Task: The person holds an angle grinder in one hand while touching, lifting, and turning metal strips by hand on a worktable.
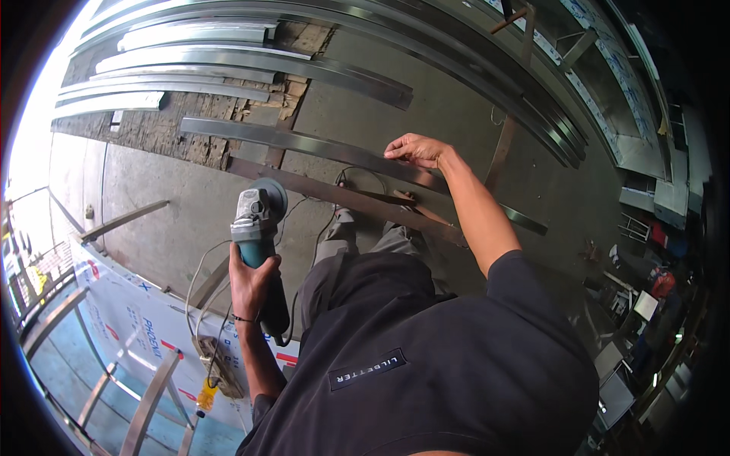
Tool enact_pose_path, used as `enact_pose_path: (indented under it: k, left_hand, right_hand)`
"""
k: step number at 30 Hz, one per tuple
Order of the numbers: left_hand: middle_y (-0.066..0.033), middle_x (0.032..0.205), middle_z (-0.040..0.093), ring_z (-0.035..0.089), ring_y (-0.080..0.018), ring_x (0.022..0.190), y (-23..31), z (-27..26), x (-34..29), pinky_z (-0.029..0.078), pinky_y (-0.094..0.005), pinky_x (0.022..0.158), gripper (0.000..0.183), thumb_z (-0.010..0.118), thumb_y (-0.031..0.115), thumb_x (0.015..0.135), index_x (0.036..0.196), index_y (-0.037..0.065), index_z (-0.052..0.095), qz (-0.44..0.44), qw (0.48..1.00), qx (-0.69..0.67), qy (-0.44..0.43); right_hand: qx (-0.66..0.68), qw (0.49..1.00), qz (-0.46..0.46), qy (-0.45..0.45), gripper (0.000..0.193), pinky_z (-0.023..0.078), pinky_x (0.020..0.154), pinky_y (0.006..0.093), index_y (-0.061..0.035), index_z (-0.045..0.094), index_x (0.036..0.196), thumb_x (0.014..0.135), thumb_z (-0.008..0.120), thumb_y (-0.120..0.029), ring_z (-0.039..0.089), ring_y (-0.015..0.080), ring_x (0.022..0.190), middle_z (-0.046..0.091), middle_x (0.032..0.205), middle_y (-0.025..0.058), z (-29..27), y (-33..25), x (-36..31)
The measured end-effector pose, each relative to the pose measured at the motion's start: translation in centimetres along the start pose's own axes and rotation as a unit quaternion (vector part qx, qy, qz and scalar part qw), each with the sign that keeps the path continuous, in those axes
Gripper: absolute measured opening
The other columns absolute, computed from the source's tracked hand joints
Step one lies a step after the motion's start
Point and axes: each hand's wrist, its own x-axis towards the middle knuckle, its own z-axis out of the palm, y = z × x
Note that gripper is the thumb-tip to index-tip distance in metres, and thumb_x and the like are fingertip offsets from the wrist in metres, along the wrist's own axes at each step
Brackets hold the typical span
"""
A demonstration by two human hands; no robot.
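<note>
My left hand (249, 287) is wrapped round the dark body of an angle grinder (255, 220), whose grey head and round disc (272, 199) point away from me. The grinder is held to the near left of a long silver metal bar (319, 146), with the disc apart from it. Across the bar's right half reaches my right arm. The fingers of my right hand (422, 150) are bent and pinched together at the bar's far edge; the bar hides part of their grip. A brown steel beam (357, 199) runs under the bar, nearer my legs.
Several metal profiles (228, 59) lie on a worn wooden board (163, 131) at the far left; longer ones stretch across the back. Cables (318, 235) hang near my legs. At the lower left are a film-covered sheet (137, 319), a metal frame (156, 395) and a yellow bottle (206, 398).
</note>
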Motion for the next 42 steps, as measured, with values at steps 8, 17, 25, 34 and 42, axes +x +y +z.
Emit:
enact_pose_path:
  k: [8,17,25,34,42]
  left_hand:
    - [-0.0116,0.092,0.069,0.070,-0.0192,0.075,0.6,0.0,-0.2,0.058,-0.0340,0.069,0.056,0.081,0.015,0.081,0.127,0.000,0.053,0.014,1.000,-0.022,-0.017]
    - [-0.0118,0.090,0.069,0.070,-0.0194,0.073,1.6,0.8,-0.2,0.058,-0.0336,0.067,0.055,0.081,0.014,0.081,0.126,0.000,0.052,0.015,0.999,-0.006,-0.038]
    - [-0.0111,0.087,0.069,0.070,-0.0190,0.071,2.5,1.1,-0.6,0.058,-0.0332,0.065,0.055,0.080,0.013,0.081,0.126,0.000,0.051,0.016,0.999,-0.015,-0.039]
    - [-0.0109,0.089,0.068,0.069,-0.0189,0.073,2.5,0.5,-0.7,0.058,-0.0335,0.066,0.055,0.080,0.013,0.082,0.128,0.000,0.052,0.020,0.999,-0.012,-0.022]
    - [-0.0111,0.092,0.068,0.068,-0.0192,0.075,1.2,-0.1,-0.4,0.057,-0.0343,0.068,0.056,0.082,0.017,0.079,0.124,-0.001,0.055,0.039,0.999,-0.003,-0.012]
  right_hand:
    - [0.033,0.996,0.006,0.080,0.014,0.048,0.065,0.0191,-0.0069,0.078,0.100,0.096,0.083,-0.019,0.066,0.0031,0.075,0.076,0.089,-0.0030,0.5,0.3,-2.9]
    - [0.036,0.998,-0.036,0.047,0.016,0.049,0.067,0.0220,-0.0056,0.078,0.102,0.097,0.082,-0.020,0.067,0.0032,0.078,0.076,0.093,-0.0024,-1.4,3.4,-4.2]
    - [-0.045,0.997,-0.034,0.061,0.020,0.041,0.062,0.0235,-0.0045,0.077,0.103,0.096,0.083,-0.022,0.063,0.0047,0.076,0.073,0.089,-0.0031,-1.1,2.2,-6.0]
    - [-0.179,0.963,-0.153,0.130,0.020,0.049,0.079,0.0303,-0.0004,0.076,0.092,0.089,0.087,-0.016,0.063,0.0104,0.083,0.071,0.082,0.0014,4.0,1.7,-9.4]
    - [-0.295,0.866,-0.258,0.311,0.015,0.049,0.071,0.0330,0.0013,0.074,0.092,0.089,0.081,-0.011,0.064,0.0143,0.076,0.070,0.086,0.0062,8.7,3.9,-11.0]
